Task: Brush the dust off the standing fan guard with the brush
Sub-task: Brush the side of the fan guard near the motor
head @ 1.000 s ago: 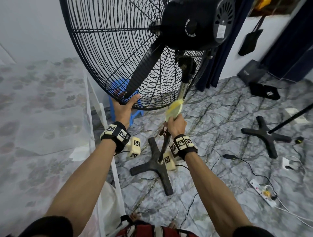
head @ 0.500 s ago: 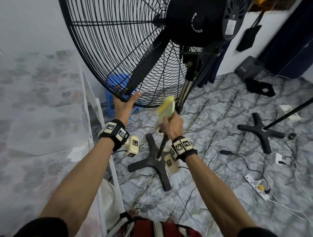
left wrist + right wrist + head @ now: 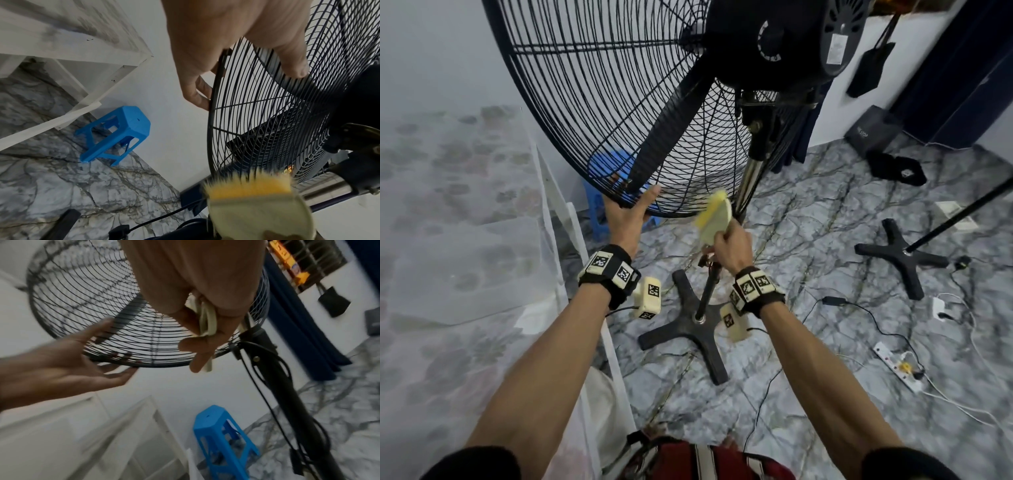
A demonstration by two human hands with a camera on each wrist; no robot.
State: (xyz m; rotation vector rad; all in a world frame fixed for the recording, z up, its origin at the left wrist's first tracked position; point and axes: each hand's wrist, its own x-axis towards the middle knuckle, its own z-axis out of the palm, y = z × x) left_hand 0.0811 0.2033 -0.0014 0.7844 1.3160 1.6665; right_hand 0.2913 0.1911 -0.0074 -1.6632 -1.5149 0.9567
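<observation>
The top of the guard is cut off by the head view's upper edge, and the motor housing hides its hub. The brush is motion-blurred; its handle is buried in the right hand, whose fingers curl round it, and its yellow bristles lie at the guard's lower rim, just left of the pole. Whether bristles touch wire cannot be told. The left hand cups the rim's lower left, thumb on the near wires and fingers behind the rim, partly hidden by it. A dark blade shows through the wires. A blue stool stands beyond the guard, seen through the mesh. The cross base sits near, between the wrists. To the right lie a second base, a power strip and cables. A white frame runs along the left.
</observation>
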